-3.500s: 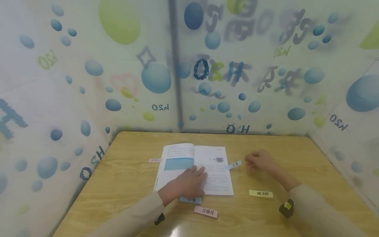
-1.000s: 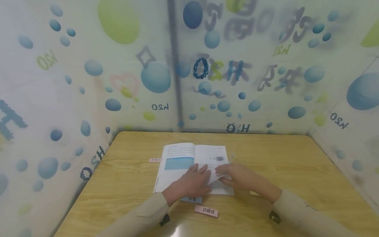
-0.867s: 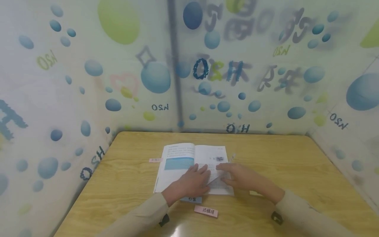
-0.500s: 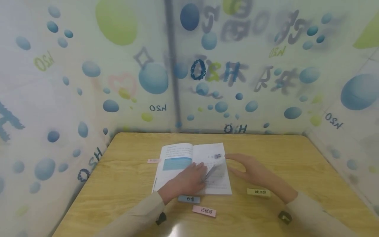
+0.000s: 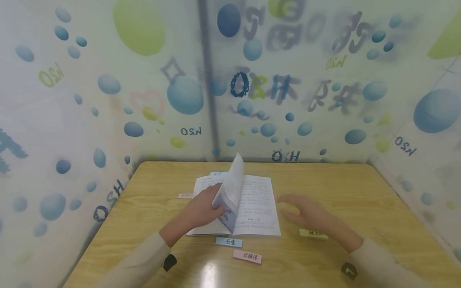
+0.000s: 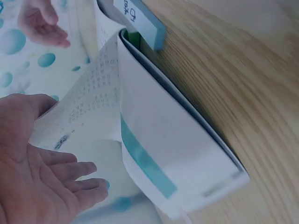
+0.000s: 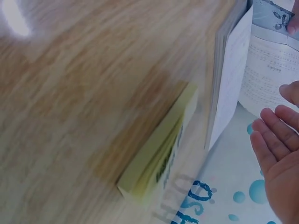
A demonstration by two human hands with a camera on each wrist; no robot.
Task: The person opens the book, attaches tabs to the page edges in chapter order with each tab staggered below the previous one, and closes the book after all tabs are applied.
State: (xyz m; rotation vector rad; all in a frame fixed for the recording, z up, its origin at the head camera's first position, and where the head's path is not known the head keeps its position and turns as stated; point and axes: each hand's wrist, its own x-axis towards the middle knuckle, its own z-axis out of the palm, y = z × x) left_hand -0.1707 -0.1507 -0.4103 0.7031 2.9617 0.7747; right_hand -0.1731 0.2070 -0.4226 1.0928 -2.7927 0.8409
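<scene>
An open book lies on the table, one page standing up curled near its spine. My left hand pinches the edge of that page between thumb and fingers, over the left side of the book. In the left wrist view the page runs from the thumb to the spine. My right hand hovers beside the book's right edge, fingers relaxed, holding nothing. A blue paper tab shows at the top of the left side, and a pink tab sticks out at the left edge.
In front of the book lie a blue sticky-note pad and a pink pad, both with handwriting. A yellow pad sits below my right hand. The wooden table meets bubble-printed walls at the back and sides.
The page lifted by my right hand has swung leftward and now stands in my left hand's pinch. My left hand has moved left; my right hand has let go and drawn off the book.
</scene>
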